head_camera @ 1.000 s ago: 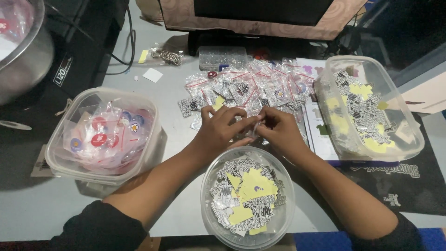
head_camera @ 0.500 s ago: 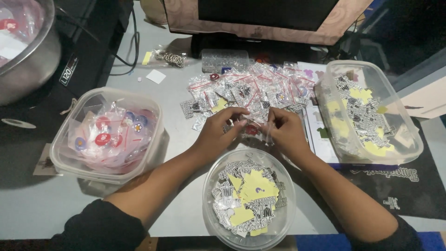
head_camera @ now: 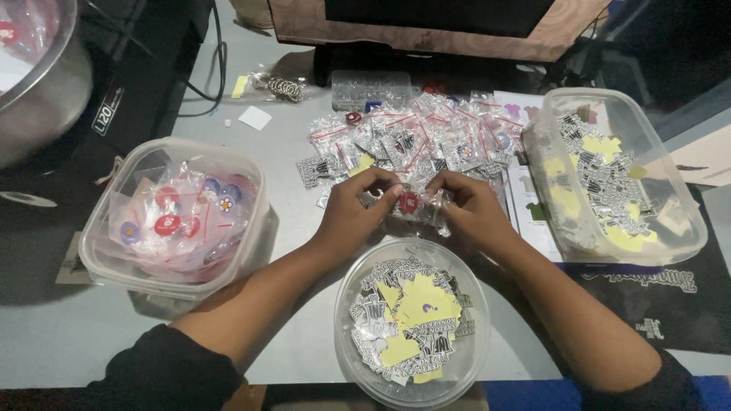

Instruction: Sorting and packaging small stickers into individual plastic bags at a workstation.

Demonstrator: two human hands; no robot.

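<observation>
Two hands pinch a small clear bag above a round tub.

The left hand [head_camera: 352, 209] and right hand [head_camera: 470, 209] hold the bag [head_camera: 411, 204], a red badge inside, between their fingertips. Behind lies a pile of filled bags [head_camera: 415, 141]. The round tub [head_camera: 411, 323] and right tub [head_camera: 613, 175] hold stickers; the left tub [head_camera: 175, 217] holds badges.

I see dim, cool overhead light; soft shadows under the tubs on the tabletop [head_camera: 304, 137], dark corners, edges bowed, slightly soft focus.
</observation>
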